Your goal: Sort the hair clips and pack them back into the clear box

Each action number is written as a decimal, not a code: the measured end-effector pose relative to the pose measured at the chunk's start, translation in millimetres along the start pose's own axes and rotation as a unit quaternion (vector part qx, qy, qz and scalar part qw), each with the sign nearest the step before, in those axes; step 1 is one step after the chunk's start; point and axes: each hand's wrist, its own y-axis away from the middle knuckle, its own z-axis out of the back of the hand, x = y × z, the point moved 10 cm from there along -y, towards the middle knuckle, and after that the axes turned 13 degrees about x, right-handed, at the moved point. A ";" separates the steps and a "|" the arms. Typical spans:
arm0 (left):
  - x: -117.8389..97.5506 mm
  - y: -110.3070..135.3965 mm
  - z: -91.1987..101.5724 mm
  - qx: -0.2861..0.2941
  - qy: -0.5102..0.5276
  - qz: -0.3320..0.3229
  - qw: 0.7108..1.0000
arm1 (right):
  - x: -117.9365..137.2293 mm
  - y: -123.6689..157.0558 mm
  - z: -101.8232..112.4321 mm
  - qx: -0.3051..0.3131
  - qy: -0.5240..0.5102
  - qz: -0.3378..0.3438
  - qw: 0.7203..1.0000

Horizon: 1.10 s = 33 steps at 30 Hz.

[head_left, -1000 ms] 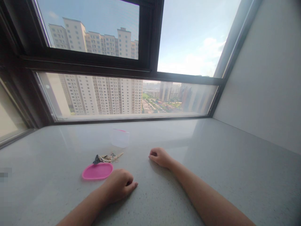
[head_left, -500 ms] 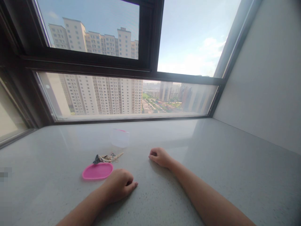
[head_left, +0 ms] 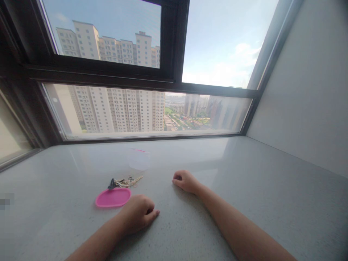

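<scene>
My left hand (head_left: 140,213) rests on the pale speckled sill, its fingers curled in and the thumb pointing right; nothing shows in it. Just left of it, partly behind the wrist, lies a pink oval tray (head_left: 113,198) with a raised rim. A small jumbled pile of hair ties and clips (head_left: 125,182), some black and some beige, sits against the tray's far edge; its single pieces are too small to tell. Farther right, my right hand (head_left: 185,180) lies on the sill in a loose fist with no object visible inside.
A clear plastic bag (head_left: 139,160) with a pink zip strip lies behind the pile. Dark window frames (head_left: 152,137) border the sill (head_left: 258,188) at the back, and a white wall (head_left: 310,94) closes the right side. Tall buildings stand outside.
</scene>
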 end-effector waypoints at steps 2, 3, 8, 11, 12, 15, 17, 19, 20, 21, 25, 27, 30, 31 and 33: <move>-0.1 0.1 0.2 -0.002 0.001 -0.001 1.000 | 0.0 -0.1 0.2 -0.001 0.000 0.000 1.000; -0.1 0.2 0.5 -0.002 0.002 0.000 1.000 | 0.0 -0.1 0.2 -0.001 0.000 0.000 1.000; 0.4 0.3 1.0 0.000 0.006 0.007 1.000 | -1.4 0.0 0.2 -0.001 0.000 -0.003 1.000; -0.2 0.5 1.6 -0.004 0.003 0.007 1.000 | -1.2 1.0 0.5 -0.001 -0.002 -0.004 1.000; -0.5 0.6 1.7 -0.004 0.002 0.008 1.000 | -1.0 1.4 0.7 -0.002 -0.003 -0.003 1.000; -2.5 1.2 2.3 -0.003 -0.001 0.006 1.000 | -0.6 2.5 0.9 -0.004 -0.006 0.000 1.000; -3.9 1.7 3.3 -0.002 0.001 0.006 1.000 | -1.1 2.7 0.6 -0.004 -0.007 0.000 1.000; -4.6 2.4 4.8 -0.003 0.005 0.009 1.000 | -1.6 2.9 0.3 -0.003 -0.008 -0.001 1.000; -4.9 2.7 5.6 -0.003 0.008 0.010 1.000 | -1.5 3.1 0.2 -0.002 -0.008 -0.001 1.000; -5.3 3.0 6.4 -0.003 0.010 0.009 1.000 | -1.2 3.5 0.3 -0.001 -0.009 -0.001 1.000; -7.3 3.4 7.3 0.000 0.017 -0.004 1.000 | 1.2 5.5 2.1 0.000 -0.010 -0.002 1.000; -8.9 3.2 6.4 0.001 0.017 -0.021 1.000 | 2.1 6.4 2.9 0.000 -0.010 -0.004 1.000; -9.6 3.7 8.6 -0.018 0.019 -0.050 0.998 | 2.1 7.0 3.0 0.002 -0.008 -0.005 1.000; -6.9 4.6 12.4 -0.038 0.025 -0.050 0.998 | 1.6 7.0 2.8 0.003 -0.008 -0.006 1.000; 4.0 8.0 23.7 -0.091 0.045 -0.031 0.994 | 0.7 6.9 2.1 0.006 -0.007 -0.006 1.000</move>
